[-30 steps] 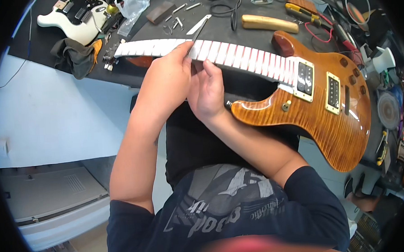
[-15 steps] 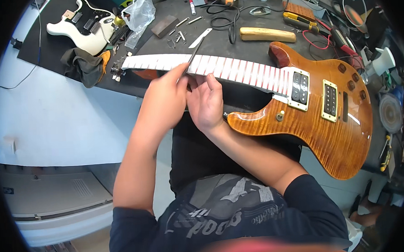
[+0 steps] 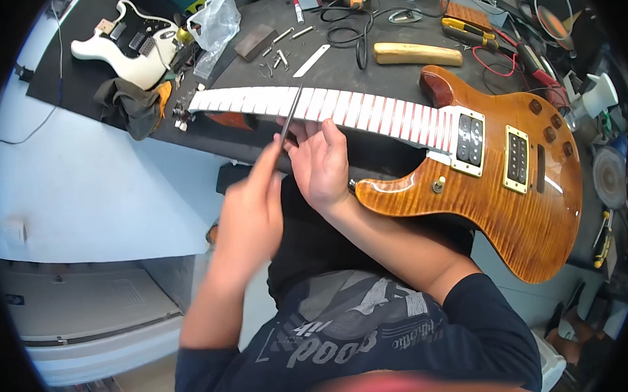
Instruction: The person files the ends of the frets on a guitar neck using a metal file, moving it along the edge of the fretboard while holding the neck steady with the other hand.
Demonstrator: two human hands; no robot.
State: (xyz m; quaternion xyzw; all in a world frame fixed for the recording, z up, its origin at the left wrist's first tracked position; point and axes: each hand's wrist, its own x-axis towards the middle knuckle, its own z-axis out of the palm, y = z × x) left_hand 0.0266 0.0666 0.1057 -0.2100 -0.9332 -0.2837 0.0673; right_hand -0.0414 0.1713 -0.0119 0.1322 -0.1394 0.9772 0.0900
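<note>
Head view, left fingers (image 3: 264,169) pinching dark file (image 3: 293,111) across guitar neck (image 3: 366,111), right fingers (image 3: 312,128) half-hidden, hold unclear, lettered shirt (image 3: 382,318)

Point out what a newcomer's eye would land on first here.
The glossy amber guitar on the right would probably draw the eye first, its neck striped in white. Next come the left hand, holding a thin dark tool over that neck, and the right hand at the neck's near edge. A white guitar body lies at the upper left.
</note>
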